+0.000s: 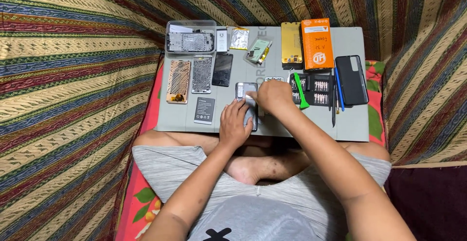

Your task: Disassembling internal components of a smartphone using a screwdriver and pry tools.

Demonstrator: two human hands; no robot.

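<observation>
Left hand (234,124): laid flat over the lower part of the opened phone (246,100), fingers spread and pressing down to pin it, not closed around it.
Right hand (273,96): curled narrow at the phone's upper right edge, fingertips pinched on something small; cannot tell what.
Phone: flat on the grey tabletop (350,124), directly under both hands, back exposed, long axis pointing away from the body.
Handling, judged: light, stiff, thin; bare internals likely fragile, slick on the mat. Best held by the long side edges, palm kept off the open board.
Beyond the left hand: black battery (205,109), two stripped frames (190,78), dark screen panel (222,69), clear tray (190,37) holding another frame.
Just beside the right hand: green pry tool (301,93) lying across a screwdriver bit set (315,90), blue pen-shaped tool (339,95), black phone back (351,79).
Farther out past the right hand: orange box (317,44), yellow panel (291,42).
</observation>
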